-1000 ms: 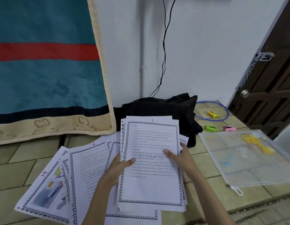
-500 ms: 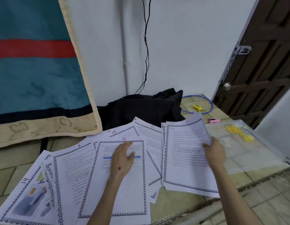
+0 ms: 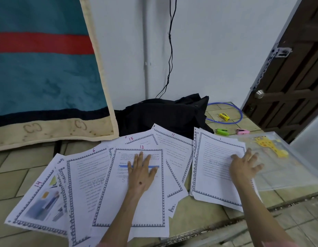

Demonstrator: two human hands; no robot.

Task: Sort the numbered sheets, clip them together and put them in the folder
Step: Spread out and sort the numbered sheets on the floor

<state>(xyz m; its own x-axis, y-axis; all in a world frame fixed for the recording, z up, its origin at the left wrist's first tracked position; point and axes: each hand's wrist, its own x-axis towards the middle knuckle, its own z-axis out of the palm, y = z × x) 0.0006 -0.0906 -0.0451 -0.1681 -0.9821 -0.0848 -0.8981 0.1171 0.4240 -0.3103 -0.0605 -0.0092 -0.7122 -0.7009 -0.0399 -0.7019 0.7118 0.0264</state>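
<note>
While both hands' fingers lie spread flat on sheets [image 3: 174, 152], black cloth [image 3: 163, 114] behind, staplers [image 3: 222, 131] beyond folder [image 3: 286, 168].

sheets [image 3: 133, 189] numbered 14, 6, 15, 12, 11, 1

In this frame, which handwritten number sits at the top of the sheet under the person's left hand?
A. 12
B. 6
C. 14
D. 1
A. The left hand lies flat with straight fingers on the sheet marked 12; the sheets numbered 6 and 14 lie further left, and the stack topped by sheet 1 is under the right hand.
</note>
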